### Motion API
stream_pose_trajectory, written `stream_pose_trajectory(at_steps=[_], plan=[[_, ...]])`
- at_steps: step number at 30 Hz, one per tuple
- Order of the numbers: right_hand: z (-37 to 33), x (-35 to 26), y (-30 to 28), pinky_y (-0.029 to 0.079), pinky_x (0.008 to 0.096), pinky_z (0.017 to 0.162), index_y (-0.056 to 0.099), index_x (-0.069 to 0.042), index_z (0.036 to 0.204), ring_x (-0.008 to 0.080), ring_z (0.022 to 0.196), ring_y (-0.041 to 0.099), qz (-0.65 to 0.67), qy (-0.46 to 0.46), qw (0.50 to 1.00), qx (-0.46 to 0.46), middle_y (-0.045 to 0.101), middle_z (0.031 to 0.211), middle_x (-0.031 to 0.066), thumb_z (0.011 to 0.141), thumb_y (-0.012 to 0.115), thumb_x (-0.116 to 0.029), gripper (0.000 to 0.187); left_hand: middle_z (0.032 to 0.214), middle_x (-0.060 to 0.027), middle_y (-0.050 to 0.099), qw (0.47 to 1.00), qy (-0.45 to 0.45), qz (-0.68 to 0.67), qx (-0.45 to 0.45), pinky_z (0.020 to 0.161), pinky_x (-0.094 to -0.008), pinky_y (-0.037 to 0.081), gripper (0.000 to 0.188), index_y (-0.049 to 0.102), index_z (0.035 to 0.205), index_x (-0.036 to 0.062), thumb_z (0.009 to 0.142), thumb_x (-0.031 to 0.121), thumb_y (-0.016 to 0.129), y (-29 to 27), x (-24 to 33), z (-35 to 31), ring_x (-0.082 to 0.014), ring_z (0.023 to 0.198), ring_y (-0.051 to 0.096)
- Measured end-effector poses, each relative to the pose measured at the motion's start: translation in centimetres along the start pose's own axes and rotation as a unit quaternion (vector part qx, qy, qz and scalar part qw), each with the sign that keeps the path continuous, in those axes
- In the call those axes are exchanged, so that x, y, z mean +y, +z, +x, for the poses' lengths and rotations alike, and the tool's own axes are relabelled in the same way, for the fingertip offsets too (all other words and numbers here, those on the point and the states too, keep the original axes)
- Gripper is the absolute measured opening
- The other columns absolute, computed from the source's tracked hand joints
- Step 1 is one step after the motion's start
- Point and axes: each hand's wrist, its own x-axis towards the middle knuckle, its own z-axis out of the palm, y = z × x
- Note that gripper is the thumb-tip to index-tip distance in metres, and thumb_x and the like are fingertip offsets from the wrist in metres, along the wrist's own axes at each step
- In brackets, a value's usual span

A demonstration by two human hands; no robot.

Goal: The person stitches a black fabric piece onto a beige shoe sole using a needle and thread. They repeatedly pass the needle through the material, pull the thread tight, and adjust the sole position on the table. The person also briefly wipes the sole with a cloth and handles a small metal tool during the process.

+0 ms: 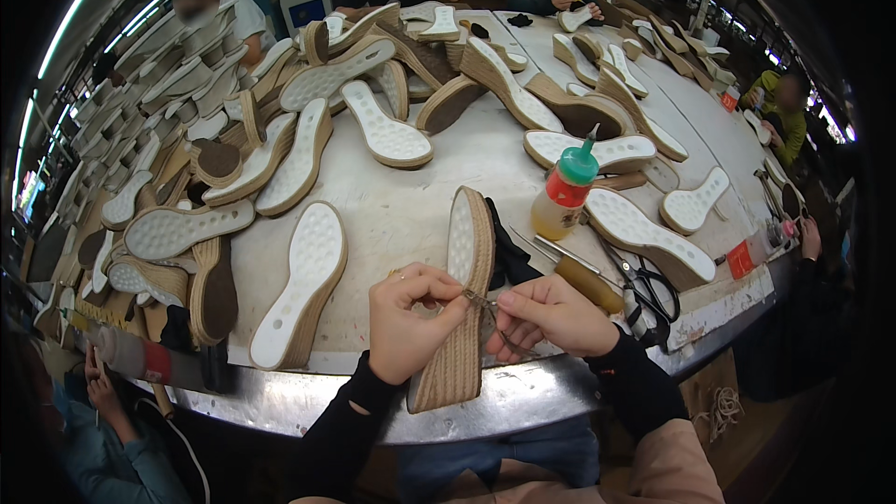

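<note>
A wedge shoe sole (471,252) with braided rope sides and a white top stands at the table's front edge, under my hands. My left hand (415,317) is closed in a pinch in front of it. My right hand (551,313) is also closed, thumb against curled fingers. Between them stretches a thin, greyish-brown strand (481,300), pinched at both ends; its exact kind is too small to make out. Something thin and dark pokes out below my right fingers. A black cloth (511,257) lies just beyond the sole.
To the right are a glue bottle (563,191) with a green cap, a wooden-handled tool (588,285) and black scissors (653,289). A loose sole (301,280) lies at left. Many soles are heaped across the back and left of the table (373,196). Several people work around it.
</note>
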Motion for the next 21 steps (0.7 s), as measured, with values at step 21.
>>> stream_pose_trajectory(at_steps=[21], plan=[[0.28, 0.13, 0.03, 0.039, 0.0192, 0.039, 0.052, -0.006, 0.072, 0.0050, 0.044, 0.049, -0.091, -0.025, 0.995, 0.017, 0.056, 0.058, 0.0007, 0.099, 0.045, -0.033, 0.039, 0.088, -0.0117, 0.065, 0.999, -0.026, 0.011, -0.028, 0.067, -0.0228, 0.049, 0.010, 0.068, 0.078, -0.0031, 0.070, -0.007, 0.073, -0.20, 0.16, -0.23, -0.0117, 0.074, 0.061]])
